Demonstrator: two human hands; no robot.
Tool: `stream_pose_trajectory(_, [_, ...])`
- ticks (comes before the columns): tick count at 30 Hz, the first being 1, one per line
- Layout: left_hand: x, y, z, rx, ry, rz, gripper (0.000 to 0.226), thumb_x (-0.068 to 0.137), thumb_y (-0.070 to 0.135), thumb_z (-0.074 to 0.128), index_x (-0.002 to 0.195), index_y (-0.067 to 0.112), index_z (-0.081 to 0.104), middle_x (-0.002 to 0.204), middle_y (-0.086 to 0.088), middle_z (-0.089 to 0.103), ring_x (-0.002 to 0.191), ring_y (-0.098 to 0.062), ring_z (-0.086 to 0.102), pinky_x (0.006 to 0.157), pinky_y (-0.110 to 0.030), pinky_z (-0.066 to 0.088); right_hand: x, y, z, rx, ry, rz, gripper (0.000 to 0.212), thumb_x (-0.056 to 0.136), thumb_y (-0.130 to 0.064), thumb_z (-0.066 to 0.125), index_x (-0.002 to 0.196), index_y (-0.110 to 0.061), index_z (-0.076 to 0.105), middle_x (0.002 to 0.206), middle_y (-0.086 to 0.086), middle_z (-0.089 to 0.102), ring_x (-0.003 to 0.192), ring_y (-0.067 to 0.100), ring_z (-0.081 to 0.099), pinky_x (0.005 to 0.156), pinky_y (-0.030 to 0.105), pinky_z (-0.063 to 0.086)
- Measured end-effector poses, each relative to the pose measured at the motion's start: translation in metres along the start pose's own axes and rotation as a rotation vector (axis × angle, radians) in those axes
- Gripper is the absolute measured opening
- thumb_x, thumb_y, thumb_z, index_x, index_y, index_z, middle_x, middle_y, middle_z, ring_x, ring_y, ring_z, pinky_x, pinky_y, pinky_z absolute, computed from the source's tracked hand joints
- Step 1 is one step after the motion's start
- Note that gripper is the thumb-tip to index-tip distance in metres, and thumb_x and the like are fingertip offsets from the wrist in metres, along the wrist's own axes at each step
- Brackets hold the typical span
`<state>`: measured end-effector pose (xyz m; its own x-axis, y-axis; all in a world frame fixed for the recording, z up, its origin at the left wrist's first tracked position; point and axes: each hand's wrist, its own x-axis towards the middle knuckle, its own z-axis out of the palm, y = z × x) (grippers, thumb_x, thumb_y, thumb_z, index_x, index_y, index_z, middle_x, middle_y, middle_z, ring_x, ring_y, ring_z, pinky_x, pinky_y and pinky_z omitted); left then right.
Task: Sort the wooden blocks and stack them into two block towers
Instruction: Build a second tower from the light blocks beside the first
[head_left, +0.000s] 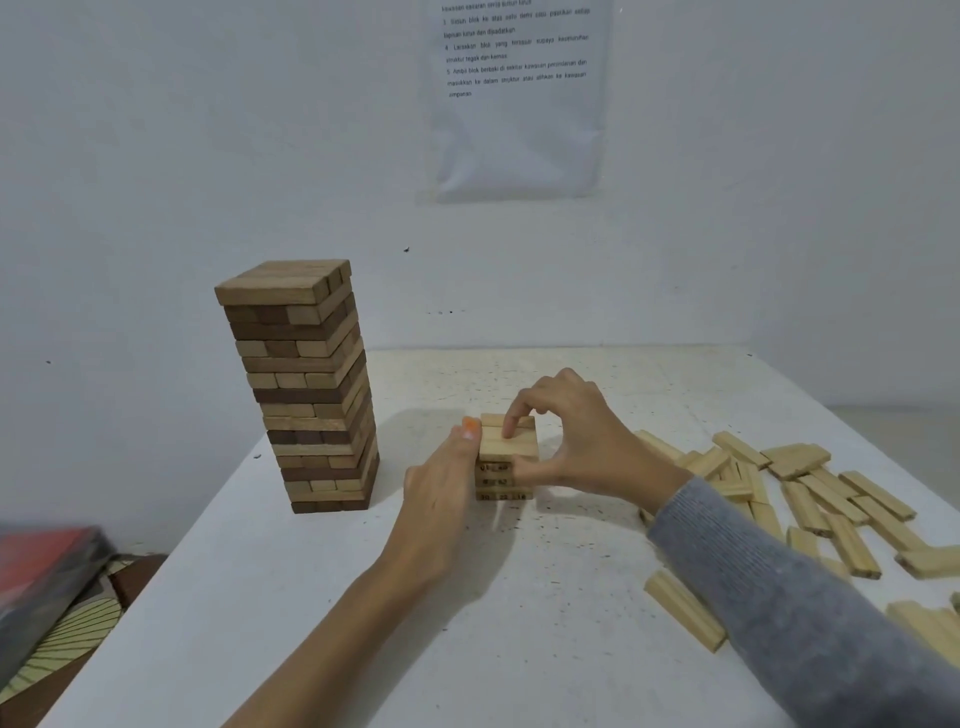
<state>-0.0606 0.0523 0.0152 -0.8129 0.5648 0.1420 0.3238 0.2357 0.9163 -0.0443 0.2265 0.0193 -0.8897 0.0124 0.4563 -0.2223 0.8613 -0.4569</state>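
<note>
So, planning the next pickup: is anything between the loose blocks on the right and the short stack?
No object lies there on the table. Only the right hand and its sleeve cross it, holding the short stack; the left hand presses its left side. The tall tower stands aside.

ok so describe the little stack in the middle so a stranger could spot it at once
On the white table, look right of the tall tower of mixed dark and pale blocks. The short stack stands there between the left hand and right hand. It is the only low pile, all pale wood, with numbers printed on its front.
</note>
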Motion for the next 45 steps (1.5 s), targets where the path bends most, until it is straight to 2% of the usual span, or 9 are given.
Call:
stream_pose_trajectory(3, [0.002,-0.005,0.001,-0.018,-0.001,-0.005,0.032,0.096,0.054,0.015,0.091,0.054,0.046,0.077,0.054,0.047,0.087,0.037,0.035,0.094,-0.017,0.021,0.001,-0.001,0.002,-0.014,-0.012,0.006,0.025,0.067,-0.030,0.080,0.086,-0.031,0.064,0.092,-0.007,0.060,0.093,0.007,0.042,0.095,0.032,0.029])
stream_pose_trajectory(7, [0.003,-0.008,0.001,-0.047,0.016,-0.025,0.029,0.091,0.058,0.019,0.087,0.048,0.046,0.081,0.029,0.046,0.077,0.031,0.042,0.074,0.003,0.029,0.000,-0.002,0.004,-0.037,-0.021,0.013,0.023,0.066,-0.039,0.074,0.085,-0.036,0.062,0.093,-0.008,0.060,0.096,0.009,0.042,0.093,0.030,0.027])
stream_pose_trajectory(18, [0.006,-0.016,0.002,0.002,0.003,-0.012,0.030,0.101,0.049,0.016,0.098,0.053,0.046,0.100,0.032,0.049,0.091,0.036,0.035,0.103,-0.023,0.015,-0.006,-0.007,0.000,-0.012,-0.078,0.080,0.025,0.078,-0.033,0.074,0.098,-0.039,0.058,0.106,-0.010,0.056,0.106,0.010,0.039,0.097,0.035,0.027])
stream_pose_trajectory(21, [0.006,-0.017,0.002,0.009,0.013,-0.018,0.038,0.100,0.051,0.016,0.123,0.048,0.046,0.136,0.020,0.043,0.121,0.020,0.031,0.112,-0.026,0.015,-0.011,-0.011,-0.011,0.082,-0.097,0.130,0.035,0.082,-0.028,0.072,0.108,-0.041,0.054,0.119,-0.012,0.051,0.114,0.009,0.038,0.101,0.035,0.025])
stream_pose_trajectory(24, [0.008,-0.019,0.000,0.048,0.037,-0.073,0.049,0.102,0.046,0.018,0.147,0.030,0.029,0.155,0.009,0.024,0.144,-0.005,0.017,0.120,-0.036,0.007,-0.019,-0.014,-0.017,0.183,-0.036,0.203,0.040,0.086,-0.015,0.065,0.116,-0.037,0.051,0.121,-0.011,0.050,0.114,0.010,0.042,0.106,0.038,0.030])
stream_pose_trajectory(27, [0.008,-0.022,-0.001,0.123,0.026,-0.028,0.049,0.104,0.036,0.023,0.150,0.021,0.022,0.158,0.003,0.021,0.146,-0.011,0.015,0.121,-0.040,0.009,-0.029,-0.020,-0.008,0.153,0.034,0.297,0.044,0.091,-0.014,0.056,0.132,-0.028,0.045,0.125,-0.008,0.047,0.119,0.009,0.040,0.109,0.041,0.031])
stream_pose_trajectory(30, [0.009,-0.022,0.000,0.083,0.061,-0.041,0.048,0.104,0.032,0.032,0.149,0.017,0.028,0.155,0.001,0.028,0.145,-0.017,0.022,0.119,-0.044,0.016,-0.037,-0.027,0.007,0.078,-0.049,0.358,0.059,0.098,-0.023,0.047,0.151,-0.015,0.023,0.147,-0.002,0.035,0.136,0.012,0.026,0.116,0.033,0.023])
stream_pose_trajectory(34, [0.010,-0.024,0.002,0.149,0.050,-0.015,0.048,0.104,0.030,0.031,0.150,0.021,0.024,0.156,0.004,0.023,0.146,-0.015,0.018,0.120,-0.042,0.014,-0.040,-0.032,0.021,0.090,-0.099,0.393,0.068,0.102,-0.029,0.038,0.156,-0.012,0.000,0.162,-0.002,0.010,0.147,0.012,0.006,0.121,0.032,0.011])
stream_pose_trajectory(45, [0.009,-0.026,0.005,0.196,0.058,0.019,0.046,0.104,0.031,0.027,0.150,0.023,0.024,0.155,0.007,0.024,0.145,-0.011,0.017,0.117,-0.032,0.011,-0.042,-0.029,0.033,0.138,-0.146,0.410,0.056,0.107,-0.032,0.019,0.154,-0.015,-0.006,0.163,-0.003,-0.005,0.148,0.008,-0.009,0.119,0.026,-0.007])
